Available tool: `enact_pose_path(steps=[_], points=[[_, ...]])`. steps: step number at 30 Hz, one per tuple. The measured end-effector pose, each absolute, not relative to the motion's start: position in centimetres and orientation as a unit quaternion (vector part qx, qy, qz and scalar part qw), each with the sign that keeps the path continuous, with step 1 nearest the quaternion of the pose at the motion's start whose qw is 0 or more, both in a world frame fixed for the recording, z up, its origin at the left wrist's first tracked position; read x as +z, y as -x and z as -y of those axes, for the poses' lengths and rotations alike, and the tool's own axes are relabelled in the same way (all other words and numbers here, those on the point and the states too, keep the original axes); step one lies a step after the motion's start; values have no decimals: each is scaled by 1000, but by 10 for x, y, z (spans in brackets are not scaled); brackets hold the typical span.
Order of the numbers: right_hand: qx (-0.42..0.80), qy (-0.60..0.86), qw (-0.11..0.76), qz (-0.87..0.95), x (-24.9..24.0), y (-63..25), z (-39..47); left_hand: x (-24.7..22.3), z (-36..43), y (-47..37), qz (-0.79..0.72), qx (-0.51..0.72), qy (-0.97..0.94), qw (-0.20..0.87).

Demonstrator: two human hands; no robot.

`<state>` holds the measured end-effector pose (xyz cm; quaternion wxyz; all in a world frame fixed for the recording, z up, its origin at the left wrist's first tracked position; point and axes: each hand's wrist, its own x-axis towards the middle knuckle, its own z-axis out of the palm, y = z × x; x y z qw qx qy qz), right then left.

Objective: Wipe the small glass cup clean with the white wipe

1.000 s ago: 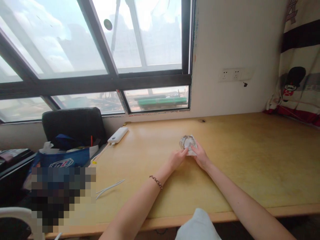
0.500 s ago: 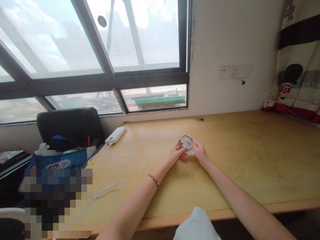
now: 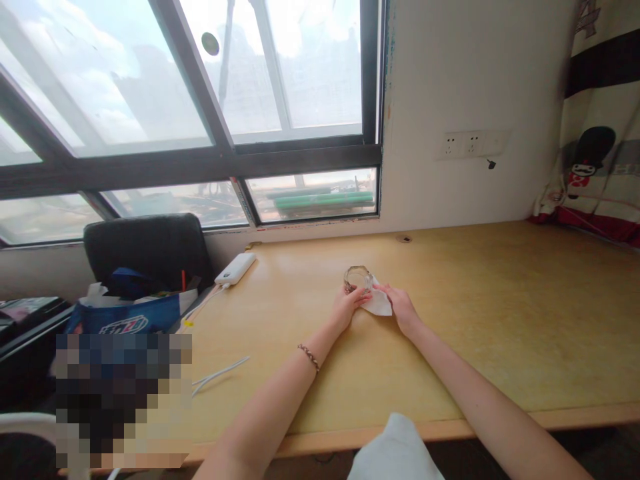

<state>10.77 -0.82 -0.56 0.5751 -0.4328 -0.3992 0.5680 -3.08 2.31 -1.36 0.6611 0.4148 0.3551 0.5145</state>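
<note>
- A big window lets light onto a yellow wooden table [image 3: 500, 320].
- The glass dish [image 3: 357, 277] is in front of the person, over the table's middle; whether it touches the wood is hard to tell.
- The left hand [image 3: 345, 308] grips the dish's near side, probably to keep it steady.
- The right hand [image 3: 403, 309] pinches a white tissue [image 3: 379, 305] beside the dish, perhaps so the left hand only has to mind the glass.
- The dish looks round, see-through and a bit brown, with a thick, bumpy rim.
- The tissue looks thin and hangs down in a point.
</note>
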Motion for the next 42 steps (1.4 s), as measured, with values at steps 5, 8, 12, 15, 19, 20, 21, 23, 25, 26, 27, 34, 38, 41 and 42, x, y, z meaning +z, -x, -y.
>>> enact_pose_path(steps=[5,8,12,15,19,20,21,23,25,26,27,34,38,41,42], points=[[596,368,644,308,-3,-111,5,-15,-23,28,-369,525,-412,647],[597,364,651,295,-4,-111,5,-17,-21,28,-365,520,-439,635],[575,409,607,365,-11,-104,9,-16,-18,28,-355,507,-509,598],[488,478,574,451,-16,-104,10,-15,-15,27,-357,507,-562,547],[323,618,499,515,-16,-112,11,-15,-10,22,-333,476,-611,538],[272,642,480,532,-14,-114,12,-15,-9,22,-326,465,-618,543],[218,656,466,552,-11,-115,13,-15,-8,22,-323,453,-622,551],[115,651,456,596,-5,-116,17,-15,-7,24,-328,427,-622,570],[45,621,461,632,0,-117,20,-13,-6,26,-334,405,-616,587],[29,611,462,642,2,-118,21,-12,-6,26,-336,402,-611,593],[25,607,464,645,2,-118,21,-11,-6,27,-337,402,-606,598],[350,609,486,520,-11,-111,11,-12,-10,25,-355,451,-597,560],[484,553,479,480,-16,-108,9,-13,-7,25,-336,467,-633,518],[409,600,453,518,-14,-112,11,-13,-5,25,-328,436,-652,526],[348,618,450,543,-12,-114,13,-14,-4,26,-335,425,-654,528]])
